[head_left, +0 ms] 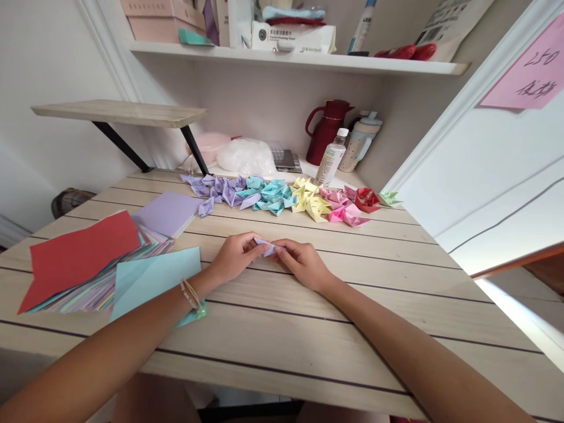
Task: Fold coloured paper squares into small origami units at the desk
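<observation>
A small folded piece of lilac paper [267, 247] is pinched between both hands, just above the middle of the wooden table [308, 335]. My left hand [234, 256] grips its left end between thumb and fingers, and a bracelet circles that wrist. At the right end, my right hand [304, 262] holds the paper the same way. The fingers cover part of the folds. Beyond the hands lies a row of folded paper pieces: lilac [224, 191], turquoise [275, 197], yellow [311, 200], pink [346, 205], red [366, 200] and pale green [390, 198].
Left of my hands lie stacked coloured sheets, with red paper [83, 252], lilac paper [167, 211] and turquoise paper [154, 279] on top. Behind the row stand a bottle [329, 161], a dark red jug [326, 132] and a pale tumbler [359, 144]. A raised wooden stand [118, 111] is at left.
</observation>
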